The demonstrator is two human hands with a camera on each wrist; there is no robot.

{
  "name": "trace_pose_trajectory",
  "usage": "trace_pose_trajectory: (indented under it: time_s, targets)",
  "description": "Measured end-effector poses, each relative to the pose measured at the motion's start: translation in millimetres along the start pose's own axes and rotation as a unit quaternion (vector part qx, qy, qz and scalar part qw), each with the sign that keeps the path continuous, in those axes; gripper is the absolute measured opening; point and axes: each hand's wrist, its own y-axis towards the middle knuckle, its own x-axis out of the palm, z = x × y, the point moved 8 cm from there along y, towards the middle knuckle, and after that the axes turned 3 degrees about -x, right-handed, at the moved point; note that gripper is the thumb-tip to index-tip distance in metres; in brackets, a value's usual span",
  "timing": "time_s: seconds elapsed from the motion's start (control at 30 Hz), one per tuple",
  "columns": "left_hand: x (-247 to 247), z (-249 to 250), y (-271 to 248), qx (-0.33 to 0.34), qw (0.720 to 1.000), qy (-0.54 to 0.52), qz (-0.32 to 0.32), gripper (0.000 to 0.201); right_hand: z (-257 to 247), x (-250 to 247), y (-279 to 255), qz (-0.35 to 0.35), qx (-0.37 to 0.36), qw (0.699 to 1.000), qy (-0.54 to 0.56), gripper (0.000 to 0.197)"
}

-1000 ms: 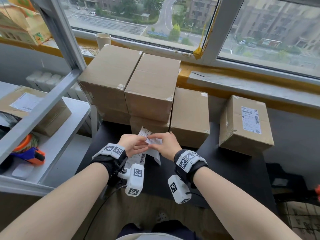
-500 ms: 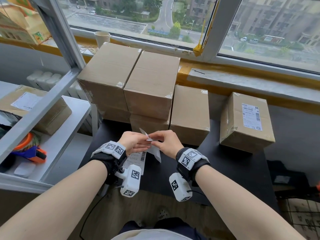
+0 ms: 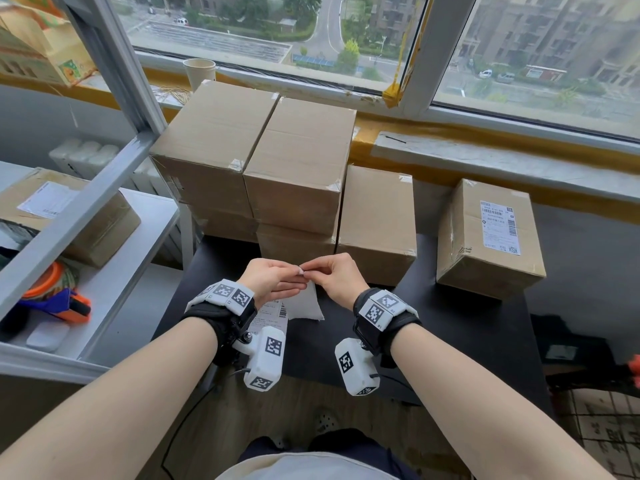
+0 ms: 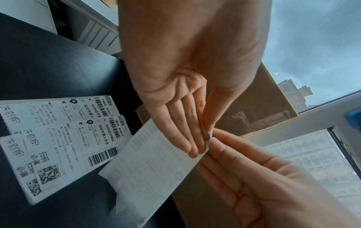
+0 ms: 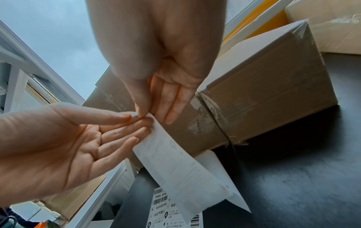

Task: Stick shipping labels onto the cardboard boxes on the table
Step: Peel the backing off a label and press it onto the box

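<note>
My two hands meet over the black table (image 3: 467, 327), just in front of the stacked cardboard boxes (image 3: 301, 161). My left hand (image 3: 292, 277) and right hand (image 3: 311, 271) both pinch the top corner of one white shipping label (image 3: 304, 304), which hangs below them. In the left wrist view, the left hand (image 4: 205, 135) grips the label (image 4: 152, 162) corner against the right hand (image 4: 213, 144). The right wrist view shows the right hand (image 5: 144, 115) pinching the label (image 5: 175, 162) beside the left hand (image 5: 136, 123). Spare labels (image 3: 272, 315) lie on the table.
One brown box (image 3: 488, 237) at the table's right carries a label. A low plain box (image 3: 377, 216) stands right of the stack. A grey shelf (image 3: 114, 271) to the left holds a labelled box (image 3: 69, 216) and an orange tape gun (image 3: 59, 303). A paper cup (image 3: 199, 72) sits on the windowsill.
The label, which stuck up above my fingers, now hangs below them with its blank side toward me. Both hands have shifted slightly away from me, pinching at its top corner.
</note>
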Motion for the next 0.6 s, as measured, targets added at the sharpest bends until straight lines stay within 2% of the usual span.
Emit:
trace_pose_trajectory:
  time_s: [0.33, 0.6]
  targets:
    - [1.5, -4.4, -0.4, 0.004, 1.000, 0.013, -0.005, 0.015, 8.3, 2.7, -3.3, -0.017, 0.022, 0.999, 0.019, 0.018]
    - [4.3, -2.6, -2.2, 0.019, 0.998, 0.051, 0.015, 0.015, 8.7, -0.5, -5.5, 0.015, 0.042, 0.999, 0.015, 0.014]
